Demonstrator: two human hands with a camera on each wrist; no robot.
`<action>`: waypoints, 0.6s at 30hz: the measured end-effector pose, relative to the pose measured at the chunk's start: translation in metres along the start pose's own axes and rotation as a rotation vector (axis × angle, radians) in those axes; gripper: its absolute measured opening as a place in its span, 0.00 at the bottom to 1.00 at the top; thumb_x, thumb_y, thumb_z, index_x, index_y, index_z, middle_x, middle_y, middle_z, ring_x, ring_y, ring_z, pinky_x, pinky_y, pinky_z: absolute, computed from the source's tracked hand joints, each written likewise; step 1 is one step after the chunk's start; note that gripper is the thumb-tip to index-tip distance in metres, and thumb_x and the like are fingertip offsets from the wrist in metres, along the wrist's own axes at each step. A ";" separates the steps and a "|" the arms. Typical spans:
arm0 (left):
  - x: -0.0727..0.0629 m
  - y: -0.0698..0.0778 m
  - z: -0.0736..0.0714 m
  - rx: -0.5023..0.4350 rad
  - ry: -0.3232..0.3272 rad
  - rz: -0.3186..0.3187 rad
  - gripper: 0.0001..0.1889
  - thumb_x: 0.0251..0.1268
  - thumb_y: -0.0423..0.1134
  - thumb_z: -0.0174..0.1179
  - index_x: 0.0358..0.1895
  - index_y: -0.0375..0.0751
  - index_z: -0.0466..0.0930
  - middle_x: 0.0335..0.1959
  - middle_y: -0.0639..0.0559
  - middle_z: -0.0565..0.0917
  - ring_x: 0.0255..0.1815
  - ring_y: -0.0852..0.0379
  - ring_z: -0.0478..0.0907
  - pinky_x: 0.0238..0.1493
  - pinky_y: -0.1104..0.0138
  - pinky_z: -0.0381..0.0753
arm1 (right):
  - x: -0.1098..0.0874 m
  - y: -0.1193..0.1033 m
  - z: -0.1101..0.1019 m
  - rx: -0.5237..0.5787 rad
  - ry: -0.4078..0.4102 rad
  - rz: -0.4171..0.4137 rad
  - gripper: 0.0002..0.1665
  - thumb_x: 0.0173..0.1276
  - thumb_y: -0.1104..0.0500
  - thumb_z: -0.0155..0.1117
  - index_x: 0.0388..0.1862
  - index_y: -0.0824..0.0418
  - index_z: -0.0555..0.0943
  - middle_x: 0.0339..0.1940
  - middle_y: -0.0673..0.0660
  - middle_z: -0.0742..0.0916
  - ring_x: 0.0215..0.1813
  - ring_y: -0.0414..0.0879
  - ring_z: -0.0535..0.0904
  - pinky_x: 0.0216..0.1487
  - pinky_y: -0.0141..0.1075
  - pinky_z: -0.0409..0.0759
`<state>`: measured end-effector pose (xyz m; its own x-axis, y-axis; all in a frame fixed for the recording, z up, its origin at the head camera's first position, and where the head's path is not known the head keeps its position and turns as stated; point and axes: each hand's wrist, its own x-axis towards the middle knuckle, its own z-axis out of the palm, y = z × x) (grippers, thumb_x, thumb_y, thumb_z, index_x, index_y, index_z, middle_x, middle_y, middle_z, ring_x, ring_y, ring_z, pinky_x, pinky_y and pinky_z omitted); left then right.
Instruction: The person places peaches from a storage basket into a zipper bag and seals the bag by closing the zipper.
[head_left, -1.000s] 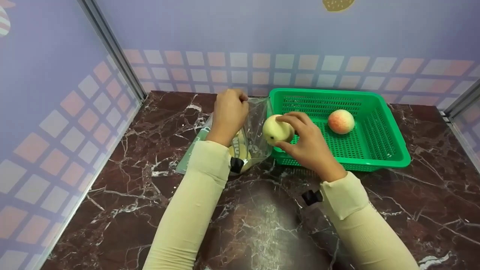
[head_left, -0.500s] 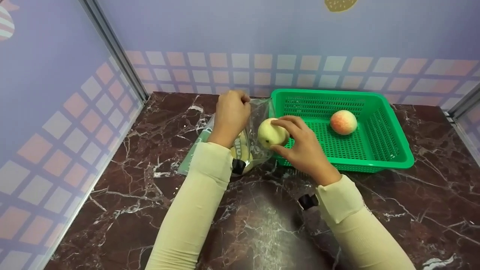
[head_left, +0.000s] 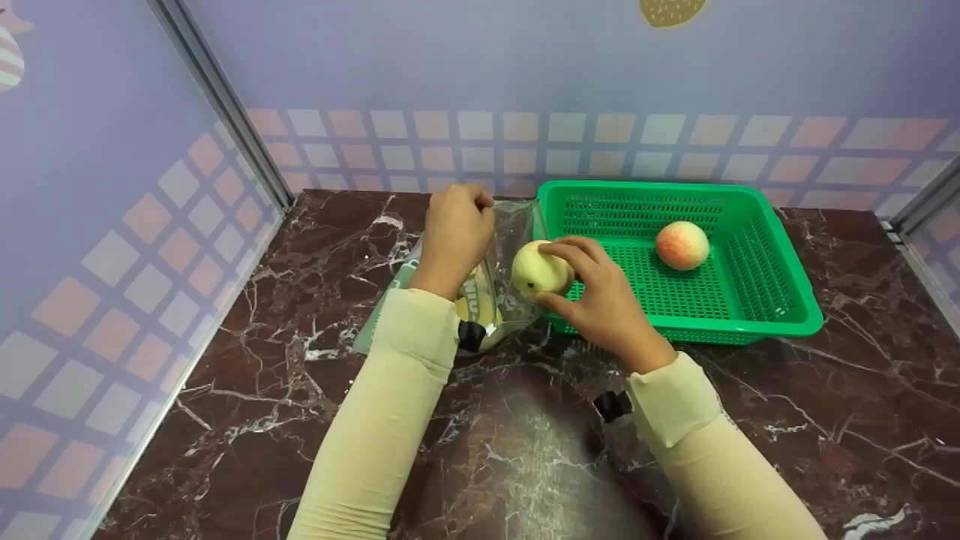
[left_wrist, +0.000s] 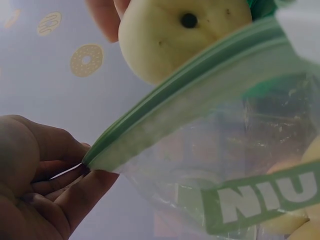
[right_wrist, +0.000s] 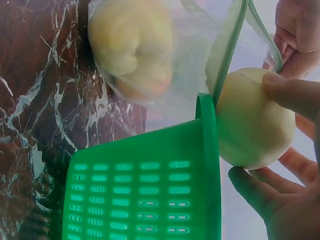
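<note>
In the head view my left hand is raised over a clear zip bag. Its fingertips pinch a corner of the bag's green zip edge, as the left wrist view shows. The bag bears a green band lettered "NIU" and has pale yellow fruit inside. My right hand grips a round, pale yellow fruit with a dark spot, its thumb and fingers on opposite sides. That fruit is beside the bag's mouth, above the basket's left rim. The bag's lower left is hidden behind my left arm.
A green perforated basket stands right of the bag, close against it. One red-and-yellow peach lies in it. Both rest on a dark marbled table, with a tiled-pattern wall behind and another at the left.
My right hand has carried the pale yellow fruit a little left and nearer me, from over the basket's left rim toward the bag's mouth. The left hand keeps its hold on the bag.
</note>
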<state>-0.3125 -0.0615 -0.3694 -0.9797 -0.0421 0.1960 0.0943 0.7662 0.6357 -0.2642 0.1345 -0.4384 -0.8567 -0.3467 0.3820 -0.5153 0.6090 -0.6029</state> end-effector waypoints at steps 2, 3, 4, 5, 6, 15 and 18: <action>-0.001 -0.001 -0.001 0.001 0.000 0.006 0.14 0.68 0.32 0.51 0.47 0.40 0.86 0.44 0.45 0.87 0.33 0.54 0.83 0.39 0.62 0.81 | 0.000 0.000 0.000 -0.006 -0.004 0.003 0.34 0.60 0.53 0.72 0.65 0.50 0.74 0.64 0.56 0.75 0.56 0.51 0.77 0.49 0.45 0.79; -0.001 -0.001 0.000 0.000 0.000 0.009 0.14 0.68 0.32 0.50 0.47 0.40 0.86 0.44 0.45 0.87 0.33 0.54 0.83 0.38 0.62 0.81 | 0.000 0.000 0.000 -0.010 -0.005 0.003 0.34 0.60 0.52 0.72 0.65 0.50 0.74 0.64 0.56 0.75 0.56 0.51 0.77 0.49 0.46 0.79; -0.001 0.000 0.000 0.002 0.002 0.013 0.14 0.68 0.32 0.50 0.47 0.40 0.86 0.44 0.45 0.87 0.33 0.54 0.82 0.39 0.63 0.81 | 0.000 0.000 0.000 -0.016 -0.007 0.006 0.34 0.60 0.52 0.72 0.66 0.50 0.74 0.64 0.56 0.75 0.56 0.52 0.77 0.49 0.46 0.79; 0.000 0.000 0.000 0.003 0.003 0.014 0.14 0.68 0.33 0.50 0.47 0.40 0.86 0.43 0.45 0.87 0.33 0.54 0.83 0.39 0.63 0.81 | 0.000 0.001 0.000 -0.016 -0.008 0.007 0.34 0.60 0.52 0.72 0.66 0.50 0.73 0.65 0.56 0.75 0.57 0.52 0.77 0.50 0.47 0.79; 0.000 0.000 0.000 0.005 0.005 0.014 0.14 0.68 0.33 0.50 0.46 0.40 0.86 0.43 0.45 0.87 0.33 0.55 0.83 0.40 0.63 0.82 | 0.000 0.001 0.000 -0.015 -0.011 0.007 0.34 0.60 0.52 0.72 0.66 0.50 0.73 0.65 0.56 0.74 0.58 0.52 0.76 0.51 0.48 0.79; -0.001 -0.001 0.000 -0.011 0.029 0.024 0.12 0.66 0.33 0.53 0.42 0.39 0.87 0.40 0.45 0.87 0.34 0.53 0.82 0.40 0.62 0.81 | 0.001 0.002 0.003 -0.030 -0.024 0.039 0.35 0.63 0.49 0.69 0.69 0.48 0.71 0.69 0.53 0.73 0.65 0.53 0.73 0.59 0.50 0.76; -0.001 -0.002 -0.002 -0.020 0.027 0.025 0.11 0.67 0.33 0.53 0.42 0.38 0.87 0.39 0.45 0.87 0.34 0.53 0.83 0.40 0.62 0.81 | 0.003 0.001 0.004 -0.037 -0.031 0.040 0.35 0.64 0.48 0.67 0.69 0.49 0.70 0.70 0.54 0.72 0.68 0.54 0.72 0.62 0.51 0.74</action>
<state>-0.3116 -0.0637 -0.3695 -0.9719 -0.0405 0.2318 0.1224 0.7541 0.6452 -0.2673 0.1309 -0.4406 -0.8771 -0.3434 0.3359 -0.4802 0.6486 -0.5906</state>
